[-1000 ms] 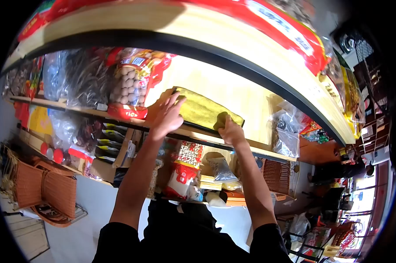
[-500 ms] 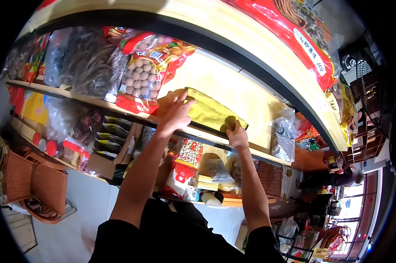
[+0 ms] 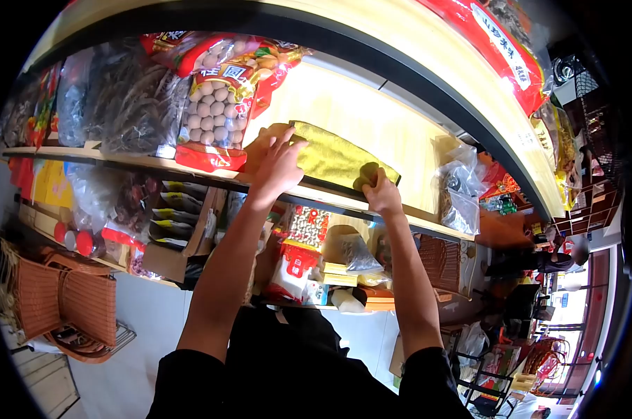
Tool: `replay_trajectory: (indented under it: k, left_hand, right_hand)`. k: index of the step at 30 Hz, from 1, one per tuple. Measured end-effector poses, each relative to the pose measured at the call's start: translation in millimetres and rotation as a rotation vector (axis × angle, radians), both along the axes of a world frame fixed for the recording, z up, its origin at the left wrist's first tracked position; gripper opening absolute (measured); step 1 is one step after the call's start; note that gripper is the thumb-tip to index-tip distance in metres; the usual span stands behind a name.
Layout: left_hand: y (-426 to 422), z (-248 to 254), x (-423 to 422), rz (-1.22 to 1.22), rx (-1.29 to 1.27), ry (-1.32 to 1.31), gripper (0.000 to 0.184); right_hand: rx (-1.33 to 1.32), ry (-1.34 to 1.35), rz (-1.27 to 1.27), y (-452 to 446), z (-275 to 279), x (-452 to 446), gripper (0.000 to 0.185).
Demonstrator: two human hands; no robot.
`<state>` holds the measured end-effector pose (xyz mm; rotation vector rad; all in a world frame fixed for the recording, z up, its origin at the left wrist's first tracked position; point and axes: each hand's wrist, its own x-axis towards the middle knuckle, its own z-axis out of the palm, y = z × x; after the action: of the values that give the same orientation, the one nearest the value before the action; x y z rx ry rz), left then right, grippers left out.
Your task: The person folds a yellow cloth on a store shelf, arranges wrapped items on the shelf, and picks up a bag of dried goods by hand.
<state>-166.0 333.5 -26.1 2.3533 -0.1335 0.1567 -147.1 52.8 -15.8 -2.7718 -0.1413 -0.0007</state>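
A folded yellow cloth with a dark edge (image 3: 333,157) lies flat on the wooden middle shelf (image 3: 413,178). My left hand (image 3: 279,167) rests at the cloth's left end, its fingers apart and touching the corner. At the right end, my right hand (image 3: 382,194) pinches the cloth's near corner between thumb and fingers. Just left of my left hand stands a red and clear bag of round brown dried fruit (image 3: 214,115).
Bags of dark dried goods (image 3: 137,101) fill the shelf's left part. Clear bags (image 3: 460,188) lie at its right end. An upper shelf (image 3: 372,28) overhangs the cloth. Below are a red and white bag (image 3: 293,271) and a wicker chair (image 3: 64,300). A person (image 3: 539,262) is far right.
The view has shifted a little. Both hands remain at the two ends of the cloth, which keeps its place on the shelf.
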Motion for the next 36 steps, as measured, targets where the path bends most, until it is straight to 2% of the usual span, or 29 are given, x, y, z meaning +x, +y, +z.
replay_trajectory:
  k: [7, 9, 15, 16, 18, 20, 22, 28, 36]
  left_hand:
    - [-3.3, 1.1, -2.1, 0.058, -0.013, -0.021, 0.048]
    - [-3.9, 4.6, -3.8, 0.108, -0.007, -0.050, 0.037]
    - [-4.2, 10.7, -3.9, 0.184, 0.021, -0.063, 0.031]
    - [-5.5, 11.2, -5.2, 0.184, 0.022, -0.063, 0.031]
    - [-9.0, 11.1, -9.3, 0.073, 0.085, -0.325, 0.028]
    - [-7.4, 11.0, -11.7, 0.000, 0.103, -0.318, 0.029]
    - [-5.9, 7.0, -11.5, -0.071, 0.122, -0.315, 0.029]
    - [-8.0, 5.7, -6.0, 0.061, 0.017, -0.276, 0.017]
    - [-4.5, 9.3, -6.1, 0.130, -0.071, -0.176, 0.020]
  right_hand:
    - [-0.138, 0.111, 0.002, -0.1, -1.9, 14.3, 0.049]
    - [-0.165, 0.153, -0.005, 1.0, 1.7, 16.9, 0.049]
    - [-0.228, 0.224, 0.015, 17.2, 18.7, 9.7, 0.055]
    - [-0.243, 0.222, 0.038, 21.2, 19.7, 8.4, 0.057]
    - [-0.251, 0.223, 0.065, 33.6, 22.0, 6.4, 0.058]
    - [-0.280, 0.258, 0.111, 50.9, 26.9, 6.4, 0.058]
    - [-0.262, 0.278, 0.141, 69.4, 30.1, 5.0, 0.057]
    - [-0.186, 0.247, 0.281, 119.0, 26.5, 2.7, 0.046]
    - [-0.039, 0.219, 0.233, 120.5, 26.0, -4.4, 0.040]
